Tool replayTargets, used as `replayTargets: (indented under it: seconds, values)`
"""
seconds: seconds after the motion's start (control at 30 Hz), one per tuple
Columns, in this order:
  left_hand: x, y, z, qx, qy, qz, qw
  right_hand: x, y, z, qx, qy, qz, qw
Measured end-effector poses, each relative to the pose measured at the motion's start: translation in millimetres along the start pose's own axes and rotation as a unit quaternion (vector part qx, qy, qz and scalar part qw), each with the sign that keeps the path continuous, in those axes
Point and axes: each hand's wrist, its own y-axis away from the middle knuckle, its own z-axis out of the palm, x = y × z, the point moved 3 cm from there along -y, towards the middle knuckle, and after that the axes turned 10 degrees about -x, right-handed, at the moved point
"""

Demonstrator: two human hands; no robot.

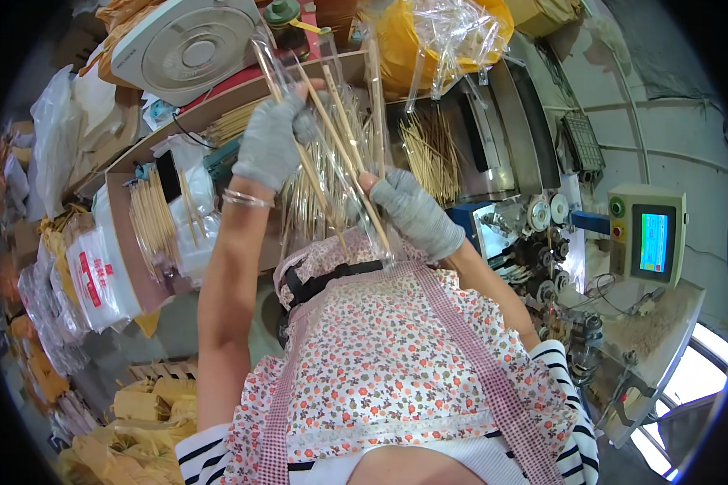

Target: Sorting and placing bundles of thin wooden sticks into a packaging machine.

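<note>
Set apart in grey fabric gloves, a worker's left hand (269,144) and right hand (412,208) clasp long pale wooden sticks (340,147) at twelve o'clock, partly blocking a heap of clear-plastic-wrapped sticks (306,204). Nearby are a square white fan (192,52) toward eleven, a bulging yellow plastic bag (392,50) at one and a beige boxy control panel (675,218) at three.

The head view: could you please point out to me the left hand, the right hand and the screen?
Left hand (271,139): head view, on the gloved middle of the hand.
Right hand (415,212): head view, on the gloved middle of the hand.
Screen (654,242): head view, on the middle of its lit face.
</note>
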Motion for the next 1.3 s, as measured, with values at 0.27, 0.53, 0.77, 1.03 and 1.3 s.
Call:
replayTargets:
  seconds: [0.27,0.53,0.77,1.03,1.3]
  values:
    - [5,-21,-11,0.013,0.084,-0.001,0.996,-5,-2,-13,0.034,-0.012,-0.089,0.995]
    - [-15,-23,-26,0.082,0.194,-0.056,0.976,-28,-6,-5,0.054,0.066,-0.255,0.963]
    - [-24,-12,8,-0.037,0.243,-0.117,0.962,-60,-9,-81,0.319,0.325,-0.348,0.819]
    - [-50,11,13,-0.175,0.247,0.0,0.953,-5,3,-58,0.114,0.078,-0.134,0.981]
    - [-54,36,18,-0.126,0.282,-0.012,0.951,15,-12,3,-0.015,0.145,-0.052,0.988]
